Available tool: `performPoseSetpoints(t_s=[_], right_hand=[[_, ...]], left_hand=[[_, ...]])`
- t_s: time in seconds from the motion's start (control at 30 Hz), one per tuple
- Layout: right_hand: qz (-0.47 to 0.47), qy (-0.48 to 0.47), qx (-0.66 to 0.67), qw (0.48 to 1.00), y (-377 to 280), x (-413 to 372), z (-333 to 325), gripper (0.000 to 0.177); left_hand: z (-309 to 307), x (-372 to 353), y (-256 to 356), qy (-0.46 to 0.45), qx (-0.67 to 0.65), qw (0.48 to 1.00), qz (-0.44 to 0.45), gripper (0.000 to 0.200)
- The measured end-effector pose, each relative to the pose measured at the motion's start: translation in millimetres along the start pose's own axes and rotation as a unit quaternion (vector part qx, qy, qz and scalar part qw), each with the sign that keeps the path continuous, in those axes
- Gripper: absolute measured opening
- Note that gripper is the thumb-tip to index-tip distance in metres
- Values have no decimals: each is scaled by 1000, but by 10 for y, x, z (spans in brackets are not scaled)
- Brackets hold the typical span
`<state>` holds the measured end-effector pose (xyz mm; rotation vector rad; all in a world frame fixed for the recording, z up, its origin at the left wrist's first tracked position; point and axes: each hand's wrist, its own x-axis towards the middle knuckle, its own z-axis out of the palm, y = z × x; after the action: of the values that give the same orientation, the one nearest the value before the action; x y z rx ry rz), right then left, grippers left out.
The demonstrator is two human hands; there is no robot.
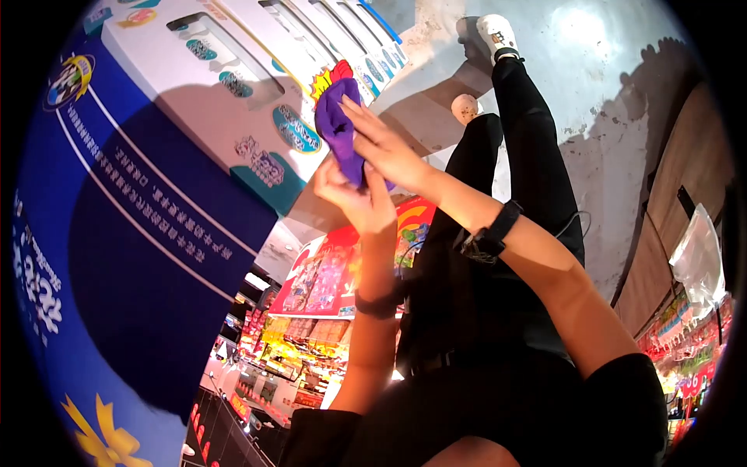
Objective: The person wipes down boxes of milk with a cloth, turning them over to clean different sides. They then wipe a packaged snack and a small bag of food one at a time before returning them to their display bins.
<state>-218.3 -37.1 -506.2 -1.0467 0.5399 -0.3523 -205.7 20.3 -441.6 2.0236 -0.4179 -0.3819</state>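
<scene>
A crumpled purple cloth (336, 128) is bunched between my two hands, beside the corner of a white and teal box display. My left hand (359, 201) has its fingers curled at the lower end of the cloth, its fingertips partly hidden. Against the cloth's right side lies my right hand (393, 156), gripping it with its fingers stretched along the fabric. A dark band circles my left wrist, and a black watch (498, 232) is on my right one.
A big blue and white carton display (148, 187) with cut-out windows fills the left. Grey floor (615, 86) stretches beyond my legs. Shelves of colourful packages (311, 342) stand below, a wooden panel (677, 187) and a clear plastic bag (700, 257) at the right.
</scene>
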Motion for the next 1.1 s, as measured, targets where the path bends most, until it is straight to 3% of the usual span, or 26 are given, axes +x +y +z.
performPoseSetpoints(t_s=[0.07, 0.13, 0.17, 0.2, 0.27, 0.3, 0.33, 0.4, 0.53, 0.6, 0.63, 0.67, 0.73, 0.83, 0.87, 0.93, 0.97, 1.0, 1.03, 1.07, 1.1], right_hand=[[-22, -52, -77, 995, 11, 72, 17, 38], [-28, -43, -67, 996, 112, 136, 9, 39], [-41, -31, -57, 997, 168, 187, 9, 40], [-71, -40, -87, 993, 327, 240, -20, 43], [-22, -53, -151, 987, 524, 362, -81, 45], [10, -24, -118, 993, 584, 432, -72, 46], [22, -21, -120, 992, 669, 504, -114, 46], [29, -35, -145, 988, 911, 615, -183, 46], [62, -57, -210, 974, 1648, 735, -355, 46], [71, -73, -237, 966, 2084, 810, -430, 46], [69, -74, -227, 969, 2210, 833, -526, 46], [79, -77, -186, 976, 2848, 765, -592, 51], [136, -52, -60, 988, 2484, 930, -700, 52], [140, 15, -103, 985, 2316, 885, -625, 56], [238, 2, -17, 971, 2223, 848, -634, 59], [277, -199, -135, 930, 2283, 694, -691, 60], [353, -105, 36, 929, 1751, 716, -702, 59], [410, -7, 203, 889, 1166, 795, -720, 58], [293, -100, 87, 947, 1245, 682, -823, 53], [163, -190, -32, 968, 1309, 574, -912, 49], [219, -144, 99, 960, 1191, 652, -869, 50]], left_hand=[[-26, -53, -141, 26, -8, 999, 40, 43], [-17, -14, -73, -20, 143, 988, 46, 42], [-51, -4, -5, -96, 245, 964, 46, 42], [-13, 48, 45, -117, 267, 956, 15, 50], [129, 97, -15, -84, 286, 954, 33, 49], [209, 165, -15, -92, 326, 938, 70, 53], [261, 150, -34, -136, 272, 951, -56, 60], [431, 94, -97, -140, 217, 955, -149, 65], [670, 183, -596, -138, 223, 950, -172, 67], [798, 202, -1033, -100, 76, 956, -266, 64], [918, 286, -1083, -96, 101, 959, -247, 61], [997, 343, -1139, -91, 97, 952, -277, 61], [1161, 450, -1210, -51, 103, 931, -347, 57], [1231, 453, -1211, -9, 190, 934, -303, 51], [1224, 364, -1230, -8, 188, 932, -311, 51], [1221, 158, -1161, 56, 217, 923, -313, 45], [1228, 127, -1030, 30, 263, 914, -306, 43], [1225, 33, -953, 48, 244, 930, -271, 37], [1262, 109, -755, 49, 234, 929, -281, 36], [1284, 209, -562, 50, 226, 929, -288, 35], [1265, 266, -454, 28, 252, 936, -245, 32]])
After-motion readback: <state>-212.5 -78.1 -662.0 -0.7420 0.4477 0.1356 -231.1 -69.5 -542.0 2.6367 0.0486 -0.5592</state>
